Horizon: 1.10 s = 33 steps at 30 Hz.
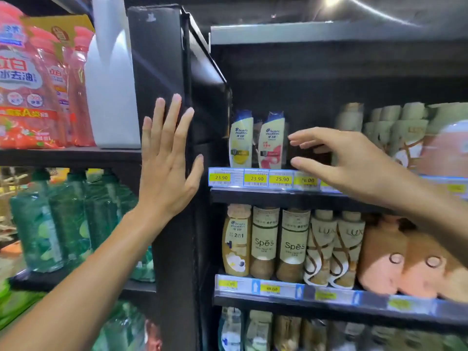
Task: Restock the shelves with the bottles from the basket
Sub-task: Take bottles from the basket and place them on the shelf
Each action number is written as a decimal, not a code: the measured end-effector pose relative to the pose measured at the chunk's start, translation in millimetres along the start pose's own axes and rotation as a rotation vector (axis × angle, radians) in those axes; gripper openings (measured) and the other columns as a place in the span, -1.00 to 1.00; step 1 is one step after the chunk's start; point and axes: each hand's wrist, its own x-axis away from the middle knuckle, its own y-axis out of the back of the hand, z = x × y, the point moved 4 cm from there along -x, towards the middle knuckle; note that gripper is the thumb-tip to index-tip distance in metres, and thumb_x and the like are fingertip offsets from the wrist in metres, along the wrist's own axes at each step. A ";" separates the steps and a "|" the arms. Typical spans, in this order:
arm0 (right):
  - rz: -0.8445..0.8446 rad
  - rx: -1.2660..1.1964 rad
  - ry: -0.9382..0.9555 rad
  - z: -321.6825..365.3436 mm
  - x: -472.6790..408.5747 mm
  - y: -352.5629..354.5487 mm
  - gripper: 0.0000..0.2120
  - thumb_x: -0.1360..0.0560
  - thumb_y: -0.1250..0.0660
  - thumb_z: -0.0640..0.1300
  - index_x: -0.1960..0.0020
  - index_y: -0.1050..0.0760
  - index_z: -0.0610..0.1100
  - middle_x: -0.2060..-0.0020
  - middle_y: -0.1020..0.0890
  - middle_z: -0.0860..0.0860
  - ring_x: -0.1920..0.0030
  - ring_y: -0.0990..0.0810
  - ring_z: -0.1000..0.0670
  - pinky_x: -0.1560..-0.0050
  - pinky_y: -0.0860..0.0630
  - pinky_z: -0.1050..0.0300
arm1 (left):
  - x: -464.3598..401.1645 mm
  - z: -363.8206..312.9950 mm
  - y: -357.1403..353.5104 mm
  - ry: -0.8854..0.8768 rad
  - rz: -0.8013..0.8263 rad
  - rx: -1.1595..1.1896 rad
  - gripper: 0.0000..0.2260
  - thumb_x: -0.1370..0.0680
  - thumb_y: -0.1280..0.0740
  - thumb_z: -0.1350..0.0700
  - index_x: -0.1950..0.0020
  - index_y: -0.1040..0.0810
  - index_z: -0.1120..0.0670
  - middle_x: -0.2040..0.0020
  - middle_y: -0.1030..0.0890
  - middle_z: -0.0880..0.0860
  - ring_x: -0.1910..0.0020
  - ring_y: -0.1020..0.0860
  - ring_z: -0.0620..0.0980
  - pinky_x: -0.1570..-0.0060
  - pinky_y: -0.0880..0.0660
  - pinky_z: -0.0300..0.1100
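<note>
While the left hand [167,158] lies flat with straight, spread fingers against the black upright post [162,72] at centre-left of the frame, the right hand [336,158] reaches in from the right edge, fingers extended and loosely parted, holding nothing. Its fingertips [293,141] hover just beside the white plastic shampoo bottle with the pink label [271,140], which stands upright next to a twin bottle with a yellow label [240,140] at the left end of the upper shelf [253,192] in mid-frame. Between the hand and those two, the shelf looks dark and unfilled (a likely slot for more stock). The basket is out of view.

These bottles look small, stiff and fairly light, with smooth glossy sides that could slip; a grasp round the waist, thumb on one flat face and fingers on the other, should hold best. They stand narrow and tall, so a nudge may topple them. Below, cream Spes bottles [265,241] and yellow price tags [256,178] line the lower rows.
</note>
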 end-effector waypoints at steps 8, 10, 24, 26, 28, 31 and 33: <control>0.207 -0.276 -0.063 1.8 198.6 -133.9 -0.55 -0.58 -0.31 0.15 -0.42 -0.44 0.04 -0.35 -0.50 0.17 -0.40 -0.43 0.15 -0.42 -0.33 0.20 | 185.0 -46.8 -2.1 0.115 0.278 0.128 -0.39 -0.55 -0.37 0.21 -0.58 -0.26 0.22 -0.63 -0.11 0.21 -0.63 -0.02 0.25 -0.52 -0.07 0.32; 0.325 -0.288 -0.108 -5.2 248.2 -186.7 -0.55 -0.59 -0.27 0.16 -0.43 -0.41 0.05 -0.37 -0.48 0.16 -0.41 -0.40 0.14 -0.45 -0.28 0.24 | 257.0 -70.0 -3.3 0.151 0.422 0.170 -0.41 -0.55 -0.38 0.22 -0.56 -0.30 0.21 -0.63 -0.17 0.17 -0.63 -0.08 0.21 -0.53 -0.09 0.31; 1.199 -0.273 -0.544 -24.9 538.7 -387.8 -0.53 -0.58 -0.16 0.23 -0.35 -0.44 -0.03 -0.24 -0.56 0.02 -0.25 -0.55 -0.08 -0.21 -0.48 0.02 | 642.9 -146.7 10.3 0.403 1.468 0.269 -0.46 -0.58 -0.21 -0.10 -0.48 -0.43 0.14 -0.48 -0.45 0.09 -0.47 -0.36 0.16 -0.51 -0.23 0.06; 1.240 -0.247 -0.601 -22.3 564.6 -401.7 -0.52 -0.58 -0.18 0.21 -0.41 -0.40 0.00 -0.26 -0.56 0.00 -0.24 -0.55 -0.13 -0.18 -0.49 0.03 | 672.1 -153.2 4.7 0.407 1.531 0.339 -0.49 -0.52 -0.29 -0.05 -0.41 -0.50 0.16 -0.35 -0.56 0.12 -0.34 -0.50 0.16 -0.45 -0.24 -0.07; 1.309 -0.218 -0.645 -20.7 595.1 -418.8 -0.46 -0.62 -0.19 0.16 -0.54 -0.27 -0.01 -0.36 -0.52 -0.02 -0.37 -0.49 -0.13 -0.27 -0.44 0.07 | 711.9 -156.4 -1.3 0.425 1.647 0.384 -0.51 -0.44 -0.31 -0.02 -0.32 -0.57 0.17 -0.23 -0.63 0.11 -0.20 -0.60 0.14 -0.34 -0.28 -0.14; 1.337 -0.214 -0.731 -21.3 637.5 -452.3 -0.50 -0.64 -0.17 0.10 -0.55 -0.27 0.02 -0.34 -0.54 -0.03 -0.31 -0.52 -0.13 -0.14 -0.46 0.07 | 778.2 -150.6 -21.0 0.465 1.805 0.406 -0.44 -0.45 -0.15 -0.07 -0.33 -0.58 0.18 -0.23 -0.64 0.12 -0.22 -0.57 0.13 -0.33 -0.44 -0.07; 1.361 -0.238 -0.787 -20.8 666.5 -480.0 -0.54 -0.64 -0.19 0.08 -0.52 -0.31 0.02 -0.25 -0.59 -0.07 -0.20 -0.59 -0.13 0.04 -0.42 0.07 | 818.3 -153.4 -36.1 0.545 1.874 0.424 -0.42 -0.51 -0.11 -0.04 -0.46 -0.45 0.19 -0.39 -0.53 0.15 -0.38 -0.47 0.17 -0.43 -0.38 -0.03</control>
